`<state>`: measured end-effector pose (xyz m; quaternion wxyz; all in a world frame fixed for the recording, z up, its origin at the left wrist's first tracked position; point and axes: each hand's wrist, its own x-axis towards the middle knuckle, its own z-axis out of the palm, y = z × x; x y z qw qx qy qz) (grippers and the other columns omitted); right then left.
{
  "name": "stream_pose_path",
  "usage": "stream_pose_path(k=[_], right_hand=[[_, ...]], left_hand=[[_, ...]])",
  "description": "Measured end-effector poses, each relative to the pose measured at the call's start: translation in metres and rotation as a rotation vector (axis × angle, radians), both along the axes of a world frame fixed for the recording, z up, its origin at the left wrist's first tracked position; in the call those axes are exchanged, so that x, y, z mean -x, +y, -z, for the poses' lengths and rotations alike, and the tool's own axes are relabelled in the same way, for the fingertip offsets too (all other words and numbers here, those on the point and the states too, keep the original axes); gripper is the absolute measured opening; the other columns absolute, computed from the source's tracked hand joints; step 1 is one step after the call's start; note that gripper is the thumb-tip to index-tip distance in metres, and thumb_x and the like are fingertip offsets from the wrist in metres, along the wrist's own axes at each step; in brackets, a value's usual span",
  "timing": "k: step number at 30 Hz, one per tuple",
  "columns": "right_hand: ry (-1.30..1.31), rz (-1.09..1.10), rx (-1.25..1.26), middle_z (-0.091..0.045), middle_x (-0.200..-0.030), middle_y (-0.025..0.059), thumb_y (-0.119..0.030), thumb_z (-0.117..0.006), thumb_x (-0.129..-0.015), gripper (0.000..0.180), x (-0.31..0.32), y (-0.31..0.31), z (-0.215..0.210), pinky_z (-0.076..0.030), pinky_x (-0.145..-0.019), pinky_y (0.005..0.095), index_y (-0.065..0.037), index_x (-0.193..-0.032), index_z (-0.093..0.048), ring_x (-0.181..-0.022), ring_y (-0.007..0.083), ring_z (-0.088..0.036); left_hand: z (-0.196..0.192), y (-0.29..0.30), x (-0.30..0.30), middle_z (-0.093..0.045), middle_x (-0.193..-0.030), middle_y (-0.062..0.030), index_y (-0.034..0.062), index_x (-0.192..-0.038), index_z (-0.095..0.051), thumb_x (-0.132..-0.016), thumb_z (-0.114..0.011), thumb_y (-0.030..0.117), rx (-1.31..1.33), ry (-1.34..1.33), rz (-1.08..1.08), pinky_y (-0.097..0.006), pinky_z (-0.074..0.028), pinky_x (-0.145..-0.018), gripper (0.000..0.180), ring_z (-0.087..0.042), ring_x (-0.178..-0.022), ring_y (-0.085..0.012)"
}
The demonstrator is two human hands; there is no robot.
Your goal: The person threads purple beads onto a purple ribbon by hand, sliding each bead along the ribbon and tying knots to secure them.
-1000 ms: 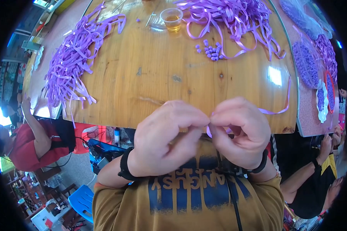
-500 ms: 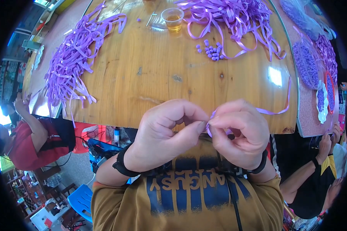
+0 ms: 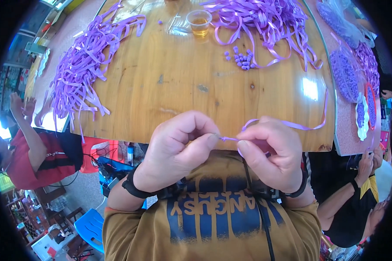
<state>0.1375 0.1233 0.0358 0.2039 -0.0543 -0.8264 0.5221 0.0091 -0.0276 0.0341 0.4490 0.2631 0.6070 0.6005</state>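
Ribbon [image 3: 230, 139], one thin purple strand, stretches between our two hands, above the near edge of the one wooden table [image 3: 170, 82]. Our left hand [image 3: 178, 150] pinches one end of that strand between thumb and finger; a small purple lump sits just beside its fingertips, and we cannot tell if it is a knot or a bead. Our right hand [image 3: 272, 150] grasps the strand the same way, thumb against finger. From behind the right hand, one loose length of purple ribbon curves over the table toward its right edge. We wear two black wristbands, one on each wrist.

On the table we count two heaps of purple ribbon: one at left [image 3: 85, 65], one at far right [image 3: 265, 21]. Near the second lies one group of purple beads [image 3: 245, 60], more than ten but too crowded for an exact count, and one single bead [image 3: 160, 22] lies well apart. One clear cup [image 3: 199, 27] of amber liquid stands between the heaps.

Beyond, we see at least two other people, one on each side, and one blue chair [image 3: 89, 228].
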Motion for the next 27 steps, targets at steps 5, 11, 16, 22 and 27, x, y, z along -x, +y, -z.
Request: stream_pose_path(k=[5,11,16,22,27], right_hand=[[-0.023,0.039,0.003,-0.051,-0.06,0.0068,-0.001,-0.064,-0.073,0.008,0.0,-0.004,-0.004,-0.035,-0.044,0.0274,-0.002,-0.079,-0.06,-0.049,0.0177,-0.048],[-0.037,-0.073,-0.011,-0.051,-0.064,0.006,0.003,-0.06,-0.076,0.007,0.002,-0.007,-0.004,-0.031,-0.046,0.0249,0.0,-0.081,-0.058,-0.053,0.0125,-0.046],[-0.05,-0.183,0.004,-0.051,-0.066,0.0059,0.0,-0.062,-0.077,0.008,0.0,0.0,-0.004,-0.032,-0.047,0.0264,-0.001,-0.084,-0.059,-0.054,0.0129,-0.047],[-0.26,-0.125,0.234,-0.056,-0.081,0.0028,-0.008,-0.063,-0.08,0.019,-0.006,0.015,-0.002,-0.04,-0.063,0.0229,0.001,-0.096,-0.059,-0.071,0.0107,-0.052],[-0.42,-0.021,0.576,-0.057,-0.087,0.0004,-0.011,-0.063,-0.082,0.025,-0.02,0.029,0.001,-0.04,-0.069,0.0193,0.001,-0.102,-0.058,-0.077,0.005,-0.05]], left_hand=[[0.011,-0.003,0.007,-0.055,-0.075,-0.0011,-0.0011,-0.096,-0.052,-0.08,-0.053,0.001,-0.13,0.569,-0.001,-0.023,-0.043,-0.068,0.016,-0.053,-0.07,-0.0093],[0.001,0.005,0.008,-0.053,-0.072,-0.0074,-0.0003,-0.083,-0.056,-0.07,-0.058,0.002,-0.237,1.134,0.173,-0.032,-0.042,-0.075,0.013,-0.053,-0.071,-0.0226],[-0.005,-0.008,0.014,-0.051,-0.07,-0.0088,0.001,-0.074,-0.055,-0.073,-0.054,-0.001,-0.19,0.859,0.322,-0.033,-0.04,-0.071,0.002,-0.049,-0.067,-0.026],[0.001,-0.035,0.03,-0.051,-0.072,-0.0039,-0.0001,-0.082,-0.055,-0.085,-0.047,0.008,-0.074,0.289,-0.174,-0.025,-0.039,-0.064,0.012,-0.049,-0.068,-0.0134],[0.009,-0.048,0.05,-0.051,-0.071,-0.0031,-0.0027,-0.086,-0.052,-0.089,-0.044,0.015,-0.139,0.267,-0.427,-0.024,-0.039,-0.066,0.02,-0.045,-0.064,-0.0097]])
